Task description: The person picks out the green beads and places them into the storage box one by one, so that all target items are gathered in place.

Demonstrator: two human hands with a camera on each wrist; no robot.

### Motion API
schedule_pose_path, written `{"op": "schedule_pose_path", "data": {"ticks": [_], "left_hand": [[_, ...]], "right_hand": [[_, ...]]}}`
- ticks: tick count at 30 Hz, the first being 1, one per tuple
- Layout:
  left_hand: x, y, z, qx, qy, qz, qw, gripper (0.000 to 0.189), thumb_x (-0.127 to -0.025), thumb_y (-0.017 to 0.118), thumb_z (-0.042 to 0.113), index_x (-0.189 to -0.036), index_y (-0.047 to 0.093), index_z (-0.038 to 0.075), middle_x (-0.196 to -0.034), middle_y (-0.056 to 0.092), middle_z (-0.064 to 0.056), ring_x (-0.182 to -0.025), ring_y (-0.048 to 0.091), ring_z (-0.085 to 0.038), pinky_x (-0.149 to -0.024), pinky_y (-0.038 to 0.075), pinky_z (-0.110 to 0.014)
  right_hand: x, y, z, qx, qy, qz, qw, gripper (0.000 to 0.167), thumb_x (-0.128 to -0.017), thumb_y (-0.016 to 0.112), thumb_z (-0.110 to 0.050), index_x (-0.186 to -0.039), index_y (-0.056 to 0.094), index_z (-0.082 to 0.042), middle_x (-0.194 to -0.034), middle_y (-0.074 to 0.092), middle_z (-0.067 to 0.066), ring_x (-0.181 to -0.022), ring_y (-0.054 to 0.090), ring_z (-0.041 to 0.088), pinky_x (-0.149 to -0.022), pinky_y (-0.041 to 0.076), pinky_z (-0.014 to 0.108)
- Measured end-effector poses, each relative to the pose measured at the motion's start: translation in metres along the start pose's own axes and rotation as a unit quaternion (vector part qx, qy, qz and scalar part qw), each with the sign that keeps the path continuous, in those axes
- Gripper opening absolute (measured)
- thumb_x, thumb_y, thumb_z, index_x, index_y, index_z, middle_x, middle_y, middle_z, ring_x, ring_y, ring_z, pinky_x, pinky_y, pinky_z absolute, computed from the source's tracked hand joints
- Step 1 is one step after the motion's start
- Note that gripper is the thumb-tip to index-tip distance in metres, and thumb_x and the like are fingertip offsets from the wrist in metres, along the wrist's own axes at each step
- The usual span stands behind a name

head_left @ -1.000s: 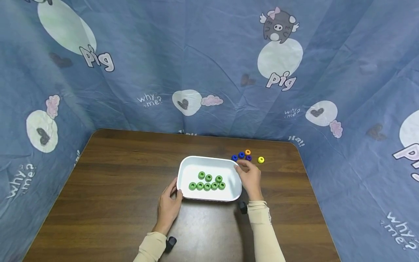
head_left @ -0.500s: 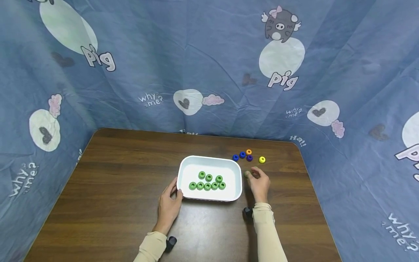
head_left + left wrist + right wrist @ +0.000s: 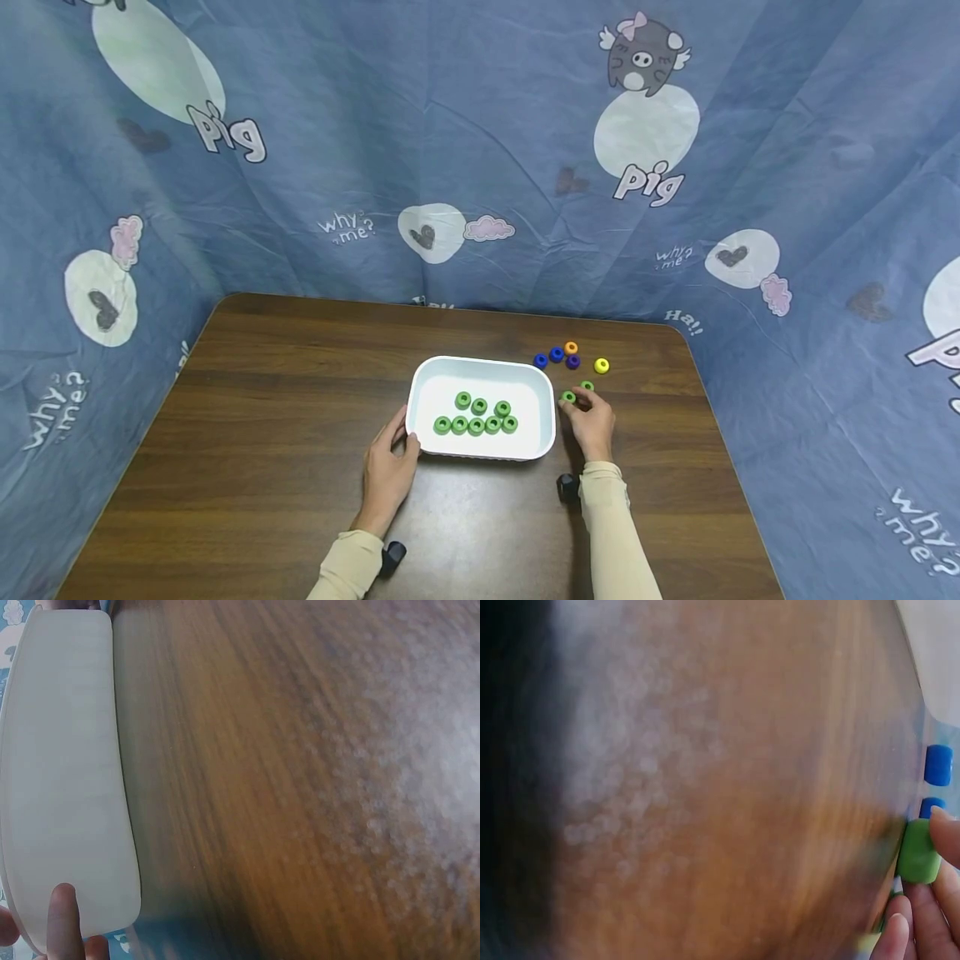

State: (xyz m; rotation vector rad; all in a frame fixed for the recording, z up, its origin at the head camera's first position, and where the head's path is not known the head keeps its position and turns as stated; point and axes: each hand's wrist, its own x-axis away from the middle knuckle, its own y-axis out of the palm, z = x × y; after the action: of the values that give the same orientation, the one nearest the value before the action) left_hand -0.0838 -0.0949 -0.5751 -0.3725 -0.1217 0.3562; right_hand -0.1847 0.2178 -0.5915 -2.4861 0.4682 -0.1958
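A white tray [image 3: 420, 383] stands on the table with several green beads [image 3: 476, 427] inside, most of them in a row along the near side. My left hand [image 3: 390, 475] holds the tray's near left corner, thumb against the front wall in the left wrist view and fingers at the end wall. Just right of the tray, my right hand [image 3: 594, 425] pinches a green bead [image 3: 919, 851] between thumb and fingers, close to the table. Another green bead [image 3: 587, 386] sits right behind its fingertips, partly covered by them.
Beyond the right hand lie two blue beads [image 3: 557, 355], a dark purple bead [image 3: 573, 362], an orange bead [image 3: 571, 347] and a yellow bead [image 3: 602, 366]. The brown wooden table [image 3: 262, 433] ends at a blue printed curtain [image 3: 360, 167].
My right hand has moved from the tray's right rim out to the table beside it, where two green beads now show at its fingers. The left hand and the tray stay in place.
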Motion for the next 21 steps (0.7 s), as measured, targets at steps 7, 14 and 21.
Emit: {"op": "schedule_pose_path", "data": {"ticks": [7, 14, 21], "left_hand": [[-0.0002, -0.0003, -0.0019, 0.005, 0.003, -0.007, 1.0000, 0.050, -0.096, 0.058, 0.007, -0.146, 0.052, 0.007, -0.147, 0.056, -0.017, -0.131, 0.060, -0.032, -0.104, 0.054, -0.042], [0.0003, -0.0005, -0.0011, 0.004, 0.004, -0.008, 1.0000, 0.051, -0.096, 0.058, 0.007, -0.146, 0.051, 0.007, -0.147, 0.056, -0.017, -0.130, 0.060, -0.033, -0.105, 0.053, -0.043], [0.0005, -0.0012, -0.0010, 0.005, -0.004, -0.010, 0.9999, 0.051, -0.096, 0.059, 0.011, -0.146, 0.052, 0.008, -0.148, 0.056, -0.015, -0.131, 0.060, -0.031, -0.109, 0.051, -0.042]], "right_hand": [[0.0001, 0.0001, -0.0001, -0.002, 0.003, -0.001, 1.0000, 0.038, -0.081, 0.081, -0.016, -0.116, 0.074, -0.004, -0.113, 0.074, 0.021, -0.108, 0.067, 0.035, -0.098, 0.052, 0.047], [0.0003, 0.0006, -0.0003, -0.007, 0.005, 0.004, 1.0000, 0.037, -0.080, 0.081, -0.015, -0.115, 0.074, -0.003, -0.112, 0.074, 0.021, -0.107, 0.068, 0.035, -0.097, 0.052, 0.047], [0.0005, 0.0011, -0.0003, -0.003, 0.006, 0.004, 1.0000, 0.036, -0.081, 0.080, -0.014, -0.115, 0.074, -0.003, -0.113, 0.074, 0.021, -0.108, 0.068, 0.035, -0.098, 0.052, 0.048]]}}
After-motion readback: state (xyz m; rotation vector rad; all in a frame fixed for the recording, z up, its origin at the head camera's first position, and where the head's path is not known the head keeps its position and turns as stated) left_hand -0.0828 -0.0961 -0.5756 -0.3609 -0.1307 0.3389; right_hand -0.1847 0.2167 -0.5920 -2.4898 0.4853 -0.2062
